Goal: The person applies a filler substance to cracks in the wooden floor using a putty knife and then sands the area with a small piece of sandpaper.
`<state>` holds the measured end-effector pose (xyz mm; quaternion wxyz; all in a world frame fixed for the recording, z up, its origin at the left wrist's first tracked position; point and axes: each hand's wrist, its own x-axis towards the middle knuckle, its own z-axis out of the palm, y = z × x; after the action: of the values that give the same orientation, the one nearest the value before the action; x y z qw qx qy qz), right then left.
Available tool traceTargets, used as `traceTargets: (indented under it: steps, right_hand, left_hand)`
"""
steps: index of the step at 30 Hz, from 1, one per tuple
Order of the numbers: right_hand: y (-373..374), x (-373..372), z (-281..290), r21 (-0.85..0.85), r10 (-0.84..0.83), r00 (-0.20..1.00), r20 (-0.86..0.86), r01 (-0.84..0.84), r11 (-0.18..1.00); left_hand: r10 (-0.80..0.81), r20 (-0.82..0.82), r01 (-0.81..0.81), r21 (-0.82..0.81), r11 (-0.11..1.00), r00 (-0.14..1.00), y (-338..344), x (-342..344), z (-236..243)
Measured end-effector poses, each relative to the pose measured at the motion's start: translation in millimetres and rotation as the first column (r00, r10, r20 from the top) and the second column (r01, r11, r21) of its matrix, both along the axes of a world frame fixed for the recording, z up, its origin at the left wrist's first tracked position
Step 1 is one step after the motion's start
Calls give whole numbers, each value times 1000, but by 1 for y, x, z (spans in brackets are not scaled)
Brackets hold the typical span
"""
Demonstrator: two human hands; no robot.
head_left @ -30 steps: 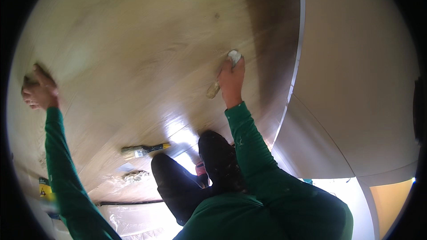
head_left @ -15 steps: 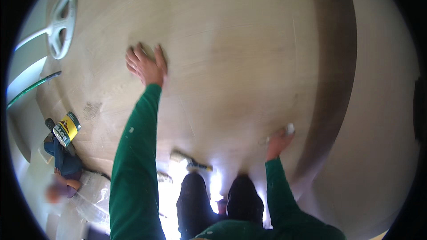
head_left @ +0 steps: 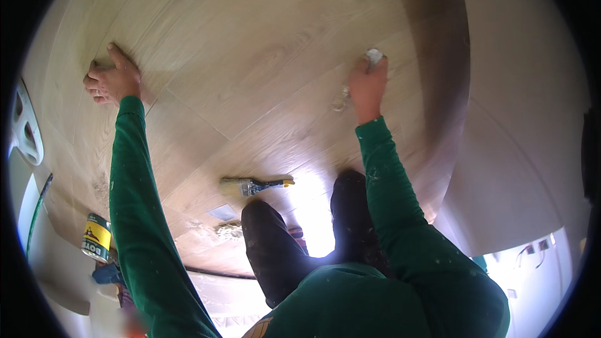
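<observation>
My left hand (head_left: pixel 114 77) rests on the wood-grain plank floor (head_left: pixel 250 75) at the far left, thumb apart and the other fingers bent, holding nothing. Farther right, my right hand (head_left: pixel 368 84) is closed on a whitish wad (head_left: pixel 374 57), which shows past its fingers. What the wad is made of I cannot make out. Beside that wrist lies a small pale crumpled piece (head_left: pixel 340 99). A flat paintbrush (head_left: pixel 256 186) with a dark, yellow-tipped handle lies on the planks by my left knee.
A pale wall (head_left: pixel 519 150) curves along the right. Near my left knee lie a grey rectangular piece (head_left: pixel 222 212) and a pale crumpled heap (head_left: pixel 230 230). A green-and-yellow tin (head_left: pixel 96 238), a green rod (head_left: pixel 39 213) and a white plastic frame (head_left: pixel 28 128) are left. Another person shows partly, lower left.
The view has shifted and turned. My right hand has gone forward over the floor with the wad, while the left now appears farther left with its fingers more bent.
</observation>
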<state>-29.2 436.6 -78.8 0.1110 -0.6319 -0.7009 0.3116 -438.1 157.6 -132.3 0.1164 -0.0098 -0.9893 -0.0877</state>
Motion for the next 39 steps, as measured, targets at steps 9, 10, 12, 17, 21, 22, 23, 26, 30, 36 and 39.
traceTargets:
  steps: [9, 10, 12, 17, 21, 22, 23, 26, 30, 36, 39]
  right_hand:
    - [-105, -24, 10, -91, 39, 999, -3, -39, 995]
    - [-110, -27, 13, -106, 27, 1000, 8, -26, 994]
    - [-125, -28, 22, -152, 5, 1000, -17, -7, 988]
    - [-121, -20, 10, -100, 50, 995, -91, -59, 993]
    - [-117, -13, -46, -157, 31, 955, -294, -80, 984]
    - [-118, -7, -62, -167, 13, 950, -311, -68, 984]
    - [-67, 23, -62, -120, -34, 950, -311, -4, 993]
    - [-105, -11, -36, -188, 19, 972, -234, -64, 980]
    - [-91, -9, -24, -398, -33, 935, -353, -118, 910]
    - [-101, -7, -41, -401, -141, 921, -364, -18, 916]
    - [-166, -1, -85, -436, -38, 958, -285, -94, 895]
  left_hand:
    - [-239, 135, 209, 206, 956, 962, -33, 12, 33]
    - [-285, 92, 243, 321, 916, 954, -35, 37, 43]
    - [-359, -22, 320, 501, 804, 933, -54, 90, 70]
    - [-94, -42, 103, 407, 908, 995, -189, 269, 86]
    - [126, 109, -135, 74, 988, 986, -310, 353, 55]
    - [91, 127, -107, 126, 986, 988, -316, 360, 51]
    - [-27, 162, -13, 244, 970, 986, -270, 360, 38]
    - [37, 97, -54, 186, 981, 995, -286, 347, 56]
    - [87, 165, -116, 176, 978, 983, -283, 361, 76]
    - [77, 188, -113, 192, 975, 979, -297, 368, 76]
    - [116, 217, -134, 73, 988, 969, -351, 382, 78]
